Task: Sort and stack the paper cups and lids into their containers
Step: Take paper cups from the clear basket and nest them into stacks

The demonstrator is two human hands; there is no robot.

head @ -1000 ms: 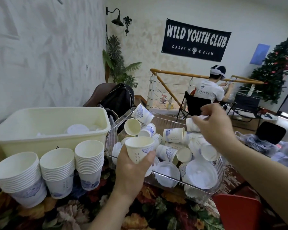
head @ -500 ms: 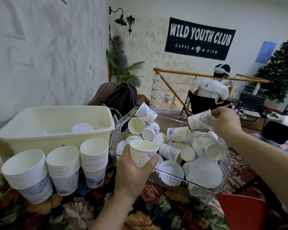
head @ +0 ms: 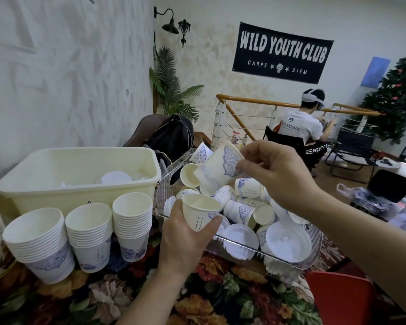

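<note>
My left hand (head: 185,240) grips an upright paper cup (head: 200,211) at the near left rim of a clear plastic basket (head: 288,268). A second paper cup (head: 217,168) with a blue pattern is held tilted, mouth down, in my right hand (head: 277,174), just above and behind the first cup. Several loose cups and white lids (head: 288,241) lie jumbled in the basket. Three stacks of nested cups (head: 89,231) stand to the left on the floral cloth. Behind them a cream tub (head: 80,191) holds white lids.
A black backpack (head: 171,137) rests on a chair behind the tub. A red chair (head: 340,299) sits at the lower right. Beyond a railing (head: 256,104) a person sits with their back to me. A wall runs along the left.
My right hand has carried its cup leftward from the basket's far right side to just above the cup in my left hand. The left hand has stayed nearly still.
</note>
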